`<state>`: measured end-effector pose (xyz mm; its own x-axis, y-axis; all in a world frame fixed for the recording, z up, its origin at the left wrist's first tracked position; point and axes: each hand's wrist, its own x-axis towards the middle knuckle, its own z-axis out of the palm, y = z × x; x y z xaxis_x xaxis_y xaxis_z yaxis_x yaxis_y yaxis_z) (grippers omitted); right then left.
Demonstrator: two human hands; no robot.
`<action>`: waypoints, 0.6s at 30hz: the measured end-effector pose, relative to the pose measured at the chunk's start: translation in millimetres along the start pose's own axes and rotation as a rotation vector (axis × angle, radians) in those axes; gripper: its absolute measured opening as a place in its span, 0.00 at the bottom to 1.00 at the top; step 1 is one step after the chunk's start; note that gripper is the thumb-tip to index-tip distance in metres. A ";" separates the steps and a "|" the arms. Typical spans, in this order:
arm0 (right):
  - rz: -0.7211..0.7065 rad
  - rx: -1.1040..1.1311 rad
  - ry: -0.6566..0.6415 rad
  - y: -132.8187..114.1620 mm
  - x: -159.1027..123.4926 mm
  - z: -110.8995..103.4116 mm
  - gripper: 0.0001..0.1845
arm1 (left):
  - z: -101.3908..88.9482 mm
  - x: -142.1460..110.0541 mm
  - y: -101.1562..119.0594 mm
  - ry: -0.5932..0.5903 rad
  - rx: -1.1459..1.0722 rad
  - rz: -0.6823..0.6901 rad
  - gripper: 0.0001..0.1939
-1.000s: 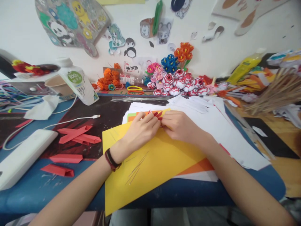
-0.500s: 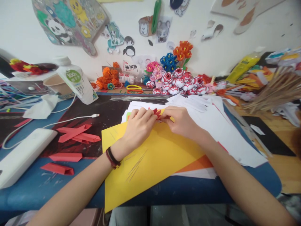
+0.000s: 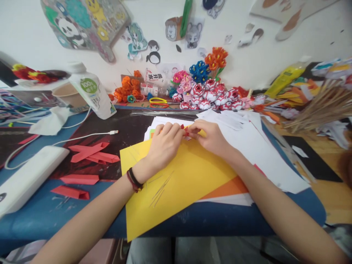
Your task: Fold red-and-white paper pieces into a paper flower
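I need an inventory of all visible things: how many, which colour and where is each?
Small paper piece: one, red, between the hands
Folded strips: several, red, left
Yellow sheet: one, yellow, centre
Orange sheet: one, orange, beneath yellow
Paper pile: many, white, centre-right
Power bank: apparently one, white, left
Cable: one, white, left
Tall bottle: one, white, back left
Craft flowers: many, mixed colours, back
Sticks: many, brown, right
Wall pictures: several, mixed colours, wall
Left hand, right hand: two, bare, centre
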<state>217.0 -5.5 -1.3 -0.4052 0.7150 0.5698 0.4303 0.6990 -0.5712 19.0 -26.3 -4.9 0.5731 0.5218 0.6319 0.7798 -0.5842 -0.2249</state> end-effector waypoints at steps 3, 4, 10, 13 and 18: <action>-0.034 -0.039 -0.028 -1.7 0.6 -1.4 0.03 | 1.4 -0.8 -2.7 0.020 -0.040 -0.033 0.02; -0.046 -0.057 -0.029 -2.3 0.5 -1.4 0.04 | 1.6 -1.0 -3.6 0.020 -0.056 -0.035 0.02; -0.101 -0.101 0.062 -1.7 -2.7 4.0 0.06 | 1.7 -0.6 -4.9 0.046 -0.106 -0.066 0.06; -0.131 -0.150 0.097 -0.1 -4.3 6.1 0.06 | 1.4 -1.0 -3.4 0.063 -0.075 -0.064 0.06; -0.176 -0.160 0.121 -2.6 -4.8 7.5 0.06 | 2.0 -1.6 -2.7 0.099 -0.041 -0.049 0.05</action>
<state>211.8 -10.6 -7.0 -0.3898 0.5686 0.7244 0.4874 0.7948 -0.3616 16.5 -24.3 -6.8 0.5056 0.4872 0.7121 0.7941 -0.5854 -0.1633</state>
